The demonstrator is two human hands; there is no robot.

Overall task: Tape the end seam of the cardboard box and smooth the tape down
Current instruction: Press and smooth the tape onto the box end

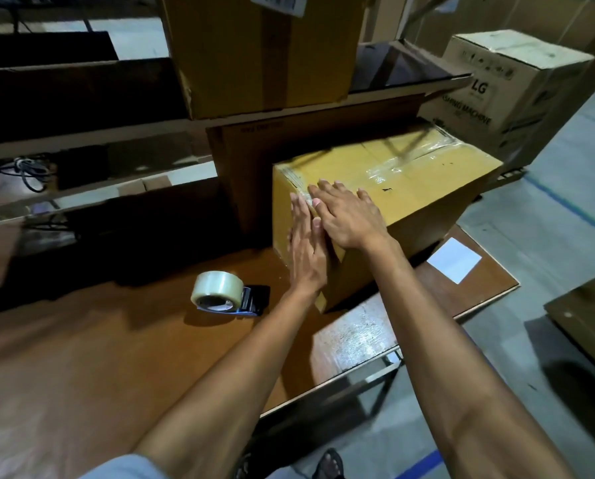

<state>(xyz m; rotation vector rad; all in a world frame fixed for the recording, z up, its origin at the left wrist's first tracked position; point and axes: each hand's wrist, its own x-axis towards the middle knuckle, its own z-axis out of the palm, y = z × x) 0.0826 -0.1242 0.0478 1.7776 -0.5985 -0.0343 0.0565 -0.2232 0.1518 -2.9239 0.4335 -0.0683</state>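
Observation:
A yellow-brown cardboard box [427, 178] lies on the brown table [116, 340], with clear tape shining along its top seam and over the near end. My left hand [304, 250] lies flat, fingers together, against the box's near end face. My right hand [348, 212] rests palm down on the top near edge, fingers spread over the tape where it folds over the corner. Neither hand holds anything. A tape dispenser [225, 293] with a roll of clear tape sits on the table left of the box, apart from both hands.
A large box [265, 53] stands on a shelf behind, and a flat brown carton [240, 174] leans behind the taped box. A washing machine carton [507, 84] stands at the right. A white label [453, 259] lies on the table's right part. Cables lie at the left.

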